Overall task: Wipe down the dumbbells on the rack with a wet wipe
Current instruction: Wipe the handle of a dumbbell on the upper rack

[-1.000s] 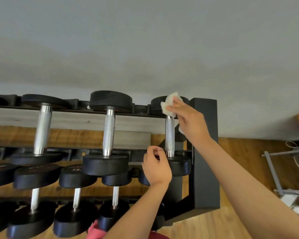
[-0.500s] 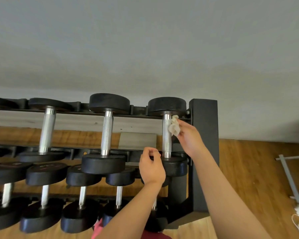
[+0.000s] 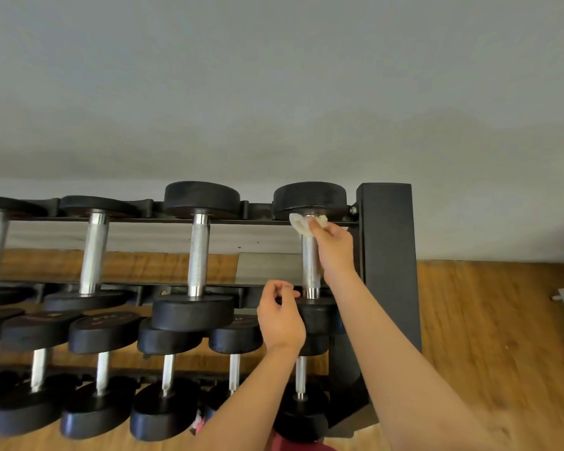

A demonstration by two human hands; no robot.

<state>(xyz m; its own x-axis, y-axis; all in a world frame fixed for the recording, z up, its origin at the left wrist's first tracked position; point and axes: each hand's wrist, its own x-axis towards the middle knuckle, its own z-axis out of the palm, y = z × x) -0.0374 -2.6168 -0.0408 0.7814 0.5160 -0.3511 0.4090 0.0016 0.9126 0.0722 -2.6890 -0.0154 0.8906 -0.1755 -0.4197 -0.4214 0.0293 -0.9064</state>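
Black rack (image 3: pixel 388 255) w/ two rows of dumbbells stands on wood floor (image 3: pixel 489 320) against grey wall (image 3: pixel 274 92). Wet wipe (image 3: pixel 301 224) is at top of handle of far-right upper dumbbell (image 3: pixel 309 268), pinched there by right hand (image 3: pixel 334 252) fingers. Left hand (image 3: pixel 280 317) fingers are curled by its near head; can't tell if they grip.

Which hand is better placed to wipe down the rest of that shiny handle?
The right hand: it pinches the wipe against the top of the handle, so it could probably just slide down. The left hand, by the near head, has no wipe.
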